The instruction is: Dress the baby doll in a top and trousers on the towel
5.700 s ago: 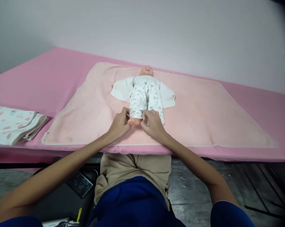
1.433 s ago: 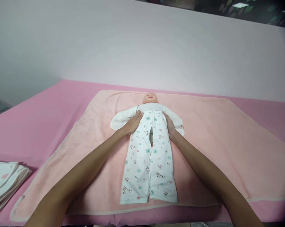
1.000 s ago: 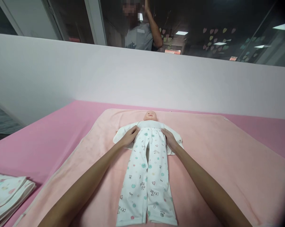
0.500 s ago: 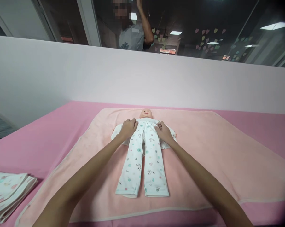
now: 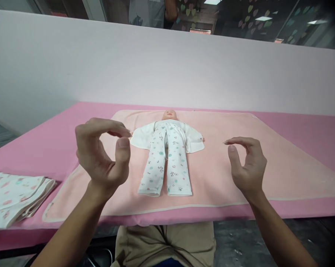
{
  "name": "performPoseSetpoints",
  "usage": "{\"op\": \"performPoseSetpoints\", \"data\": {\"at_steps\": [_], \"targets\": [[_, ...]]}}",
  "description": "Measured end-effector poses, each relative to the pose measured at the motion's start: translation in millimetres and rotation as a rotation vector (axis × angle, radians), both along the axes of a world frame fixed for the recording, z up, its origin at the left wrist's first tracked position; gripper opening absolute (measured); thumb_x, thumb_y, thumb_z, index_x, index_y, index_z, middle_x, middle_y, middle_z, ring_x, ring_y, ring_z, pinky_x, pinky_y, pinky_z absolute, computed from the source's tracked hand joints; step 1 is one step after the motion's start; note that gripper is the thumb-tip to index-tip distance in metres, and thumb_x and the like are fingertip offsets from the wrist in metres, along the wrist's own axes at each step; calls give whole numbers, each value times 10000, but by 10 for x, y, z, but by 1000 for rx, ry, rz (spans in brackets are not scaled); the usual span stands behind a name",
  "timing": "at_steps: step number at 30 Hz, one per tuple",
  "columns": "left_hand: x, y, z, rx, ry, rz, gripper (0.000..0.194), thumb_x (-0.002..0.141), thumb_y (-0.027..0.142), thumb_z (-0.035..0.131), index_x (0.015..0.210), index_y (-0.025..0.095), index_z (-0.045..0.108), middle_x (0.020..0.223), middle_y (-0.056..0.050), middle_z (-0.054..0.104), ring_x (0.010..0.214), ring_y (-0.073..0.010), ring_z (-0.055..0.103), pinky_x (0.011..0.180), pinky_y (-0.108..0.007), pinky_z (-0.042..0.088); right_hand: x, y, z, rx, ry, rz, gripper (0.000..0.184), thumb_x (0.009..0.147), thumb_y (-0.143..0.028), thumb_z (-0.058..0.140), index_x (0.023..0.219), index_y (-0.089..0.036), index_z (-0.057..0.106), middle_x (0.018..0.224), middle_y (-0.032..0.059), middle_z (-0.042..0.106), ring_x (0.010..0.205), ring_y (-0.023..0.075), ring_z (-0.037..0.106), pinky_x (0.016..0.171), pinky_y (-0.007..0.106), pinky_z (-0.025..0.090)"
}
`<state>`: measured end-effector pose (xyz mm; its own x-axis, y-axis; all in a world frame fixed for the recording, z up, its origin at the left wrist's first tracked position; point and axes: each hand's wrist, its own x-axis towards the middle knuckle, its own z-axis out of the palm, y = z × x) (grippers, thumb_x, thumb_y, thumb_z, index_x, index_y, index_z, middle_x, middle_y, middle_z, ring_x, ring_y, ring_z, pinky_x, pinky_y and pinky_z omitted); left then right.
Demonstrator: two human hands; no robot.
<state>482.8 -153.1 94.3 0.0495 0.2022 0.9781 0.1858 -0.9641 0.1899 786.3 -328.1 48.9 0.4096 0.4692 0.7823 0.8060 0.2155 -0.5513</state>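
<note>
A baby doll (image 5: 169, 114) lies on its back on a pale pink blanket (image 5: 239, 163), dressed in a white top and white patterned trousers (image 5: 166, 163) that reach down towards me. My left hand (image 5: 100, 155) is raised off the table to the left of the doll, fingers curved and apart, holding nothing. To the doll's right my right hand (image 5: 246, 165) hovers above the blanket, fingers curled and spread, also empty. Neither hand touches the doll.
The blanket covers a pink table (image 5: 45, 133) against a white partition wall (image 5: 167, 63). A folded stack of patterned white cloths (image 5: 14, 196) lies at the table's left front. Beyond the glass above the wall stands another person (image 5: 148, 11).
Both hands have let go of the trousers' waistband and drawn back towards me, lifted apart to either side. The view has tilted down and pulled back.
</note>
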Motion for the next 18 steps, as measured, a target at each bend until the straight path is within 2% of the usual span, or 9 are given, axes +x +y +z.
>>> {"op": "performPoseSetpoints", "data": {"at_steps": [1,3,5,7,9,12,15,16,18], "targets": [[-52,-22,-34,-29,17,36,95,1050,326,593,1112,254,601,923,-18,662,821,-182,618,766,-368,504,35,-27,-37,-4,4,-19,167,1035,-349,676,1155,-241,720,1137,73,750,1100,251,727,1028,437,560],[-151,39,-225,-233,149,144,107,1055,345,598,1050,240,621,953,-27,696,824,-185,617,767,-359,498,132,-29,-164,-122,50,-26,182,1027,-370,663,1129,-234,730,1079,60,756,1006,230,726,932,388,563],[-251,207,-547,-474,327,262,178,1074,394,569,1072,230,637,1014,-39,729,838,-196,622,772,-360,484,230,37,-261,-329,103,-13,236,1036,-374,605,1158,-238,753,926,28,740,822,195,691,774,331,527],[-335,426,-920,-604,549,368,248,1063,440,556,1086,215,656,1042,-64,751,876,-240,632,821,-396,475,287,178,-192,-538,92,11,321,1050,-352,521,1204,-252,785,713,-18,645,631,165,587,645,299,437],[-379,626,-1253,-721,752,422,241,1038,407,543,1063,197,660,1069,-110,758,1014,-306,664,857,-413,473,262,396,107,-665,21,67,405,1046,-305,457,1229,-263,815,613,-35,575,545,150,520,601,289,386],[-377,787,-1561,-751,849,527,222,1031,371,502,1028,192,633,1087,-143,759,1042,-341,667,902,-447,461,69,833,829,-731,-88,143,477,1024,-238,419,1226,-265,850,687,-9,685,554,141,568,621,278,419],[-365,797,-1656,-700,842,550,254,1050,400,460,1020,197,611,1085,-147,752,1058,-357,665,906,-465,456,-135,1326,1459,-914,-175,162,430,989,-196,499,1198,-258,870,791,24,762,676,154,663,698,262,470],[-368,790,-1664,-701,830,552,262,1051,412,458,1022,199,608,1081,-147,750,1061,-359,663,904,-466,457,-173,1474,1594,-1031,-229,177,397,966,-181,550,1185,-243,876,803,38,769,737,167,690,723,260,482],[-381,784,-1674,-713,802,557,276,1054,434,455,1031,203,604,1081,-145,747,1050,-356,658,910,-467,460,-204,1706,1753,-1123,-290,168,386,947,-175,596,1208,-245,873,849,52,782,840,187,715,773,265,498]]}}
